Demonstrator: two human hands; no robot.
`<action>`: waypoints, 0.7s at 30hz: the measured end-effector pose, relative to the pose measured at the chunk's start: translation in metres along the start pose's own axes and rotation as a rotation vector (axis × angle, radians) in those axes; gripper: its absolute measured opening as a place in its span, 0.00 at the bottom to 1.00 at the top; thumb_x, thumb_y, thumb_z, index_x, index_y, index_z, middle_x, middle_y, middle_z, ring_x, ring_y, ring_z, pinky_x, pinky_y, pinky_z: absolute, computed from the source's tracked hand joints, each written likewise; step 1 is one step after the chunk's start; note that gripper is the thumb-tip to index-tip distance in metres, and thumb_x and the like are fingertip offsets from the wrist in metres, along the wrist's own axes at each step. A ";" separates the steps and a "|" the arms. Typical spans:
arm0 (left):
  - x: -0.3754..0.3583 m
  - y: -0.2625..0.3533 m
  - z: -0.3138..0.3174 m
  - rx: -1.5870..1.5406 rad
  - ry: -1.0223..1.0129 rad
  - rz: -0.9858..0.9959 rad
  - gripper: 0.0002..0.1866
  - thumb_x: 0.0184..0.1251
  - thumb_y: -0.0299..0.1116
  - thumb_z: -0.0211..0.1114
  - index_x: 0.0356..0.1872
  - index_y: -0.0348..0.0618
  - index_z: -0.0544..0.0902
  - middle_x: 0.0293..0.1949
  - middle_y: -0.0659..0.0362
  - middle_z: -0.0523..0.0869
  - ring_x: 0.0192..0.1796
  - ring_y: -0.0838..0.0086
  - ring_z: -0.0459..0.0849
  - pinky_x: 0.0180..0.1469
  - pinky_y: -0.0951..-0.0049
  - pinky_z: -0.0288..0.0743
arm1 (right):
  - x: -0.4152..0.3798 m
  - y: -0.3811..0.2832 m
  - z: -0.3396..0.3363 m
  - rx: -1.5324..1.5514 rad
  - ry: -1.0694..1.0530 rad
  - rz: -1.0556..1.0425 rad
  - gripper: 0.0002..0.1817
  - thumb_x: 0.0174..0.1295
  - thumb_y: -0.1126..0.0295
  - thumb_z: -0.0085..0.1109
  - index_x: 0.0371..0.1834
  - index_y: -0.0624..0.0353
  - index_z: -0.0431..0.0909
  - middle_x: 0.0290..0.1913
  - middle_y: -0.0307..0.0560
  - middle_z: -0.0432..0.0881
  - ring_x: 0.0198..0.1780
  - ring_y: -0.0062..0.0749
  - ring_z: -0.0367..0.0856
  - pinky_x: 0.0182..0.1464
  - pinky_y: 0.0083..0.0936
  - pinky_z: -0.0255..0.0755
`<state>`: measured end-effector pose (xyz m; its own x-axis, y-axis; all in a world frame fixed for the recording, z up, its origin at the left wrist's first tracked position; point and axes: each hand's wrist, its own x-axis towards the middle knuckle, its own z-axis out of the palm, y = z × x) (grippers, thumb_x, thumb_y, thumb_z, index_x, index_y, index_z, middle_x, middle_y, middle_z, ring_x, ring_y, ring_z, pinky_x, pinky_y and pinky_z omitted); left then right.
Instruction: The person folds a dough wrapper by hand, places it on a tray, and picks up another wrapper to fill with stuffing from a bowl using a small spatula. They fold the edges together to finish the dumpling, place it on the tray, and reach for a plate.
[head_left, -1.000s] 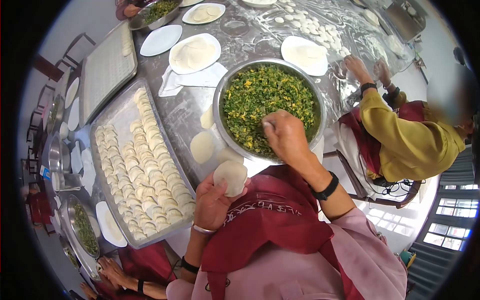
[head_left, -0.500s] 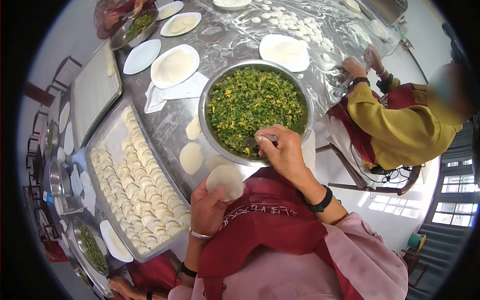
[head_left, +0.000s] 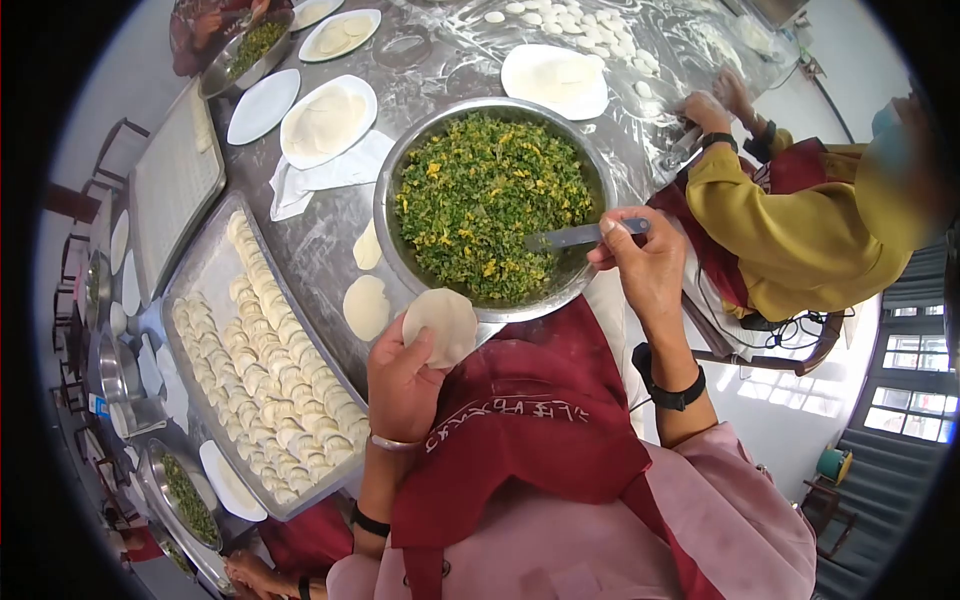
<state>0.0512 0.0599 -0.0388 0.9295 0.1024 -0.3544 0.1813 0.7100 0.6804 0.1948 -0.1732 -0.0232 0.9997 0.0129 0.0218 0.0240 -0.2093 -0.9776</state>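
Between the thumb and fingers of my left hand is a round, flat dumpling wrapper, held up near the bowl's lower edge. My right hand grips the grey handle end of a flat metal spatula, whose tip touches the filling. That filling, chopped green leaves with yellow bits, fills much of a steel bowl. Two loose wrappers, one a round wrapper, lie on the table left of the bowl.
A metal tray of folded dumplings stands at left. Plates with wrappers, including one plate, sit beyond the bowl. Dough pieces lie on the floured table. A person in a yellow sleeve works at right.
My right hand has moved right, and the spatula blade now shows over the bowl's right side. The wrapper in my left hand appears slightly higher and further left.
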 end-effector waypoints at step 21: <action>0.011 0.012 -0.006 -0.142 0.027 0.125 0.23 0.71 0.26 0.55 0.65 0.30 0.67 0.61 0.47 0.77 0.62 0.59 0.78 0.65 0.59 0.72 | 0.015 0.016 0.049 0.100 -0.209 0.211 0.08 0.68 0.77 0.54 0.42 0.74 0.75 0.28 0.52 0.82 0.26 0.31 0.86 0.24 0.23 0.79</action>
<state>0.0614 0.0732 -0.0383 0.9324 0.2133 -0.2917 0.0162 0.7817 0.6235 0.2102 -0.1284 -0.0483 0.9590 0.1822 -0.2172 -0.1952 -0.1312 -0.9720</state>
